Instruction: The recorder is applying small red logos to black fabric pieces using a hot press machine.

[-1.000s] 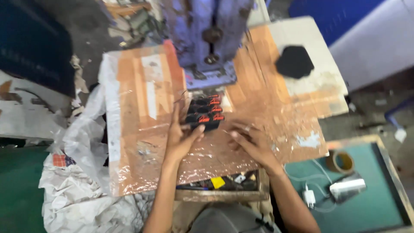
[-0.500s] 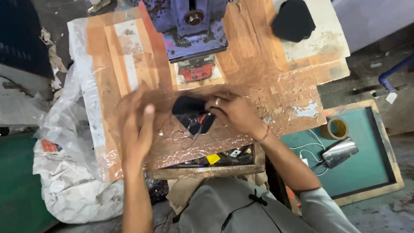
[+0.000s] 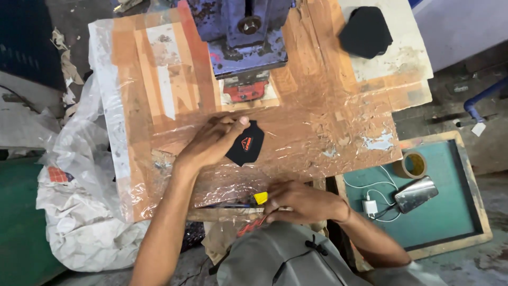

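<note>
My left hand (image 3: 211,142) rests on the taped brown table top (image 3: 317,100) and pinches the edge of a black fabric piece (image 3: 246,144) that bears a small red and orange emblem. The piece lies flat just in front of the blue press machine (image 3: 243,37), whose red die (image 3: 244,91) sits at its foot. My right hand (image 3: 301,202) is at the table's near edge, fingers curled over the rim beside a small yellow object (image 3: 260,197); whether it holds anything is hidden.
A stack of black fabric pieces (image 3: 366,32) lies at the table's far right. Crumpled white plastic bags (image 3: 79,212) hang at the left. A green tray (image 3: 450,212) at the right holds a tape roll (image 3: 413,164), a phone (image 3: 416,194) and a white charger (image 3: 369,205).
Both hands were on the black piece near the press. The piece has come out toward me; the left hand stays on it and the right hand has dropped to the table's near edge.
</note>
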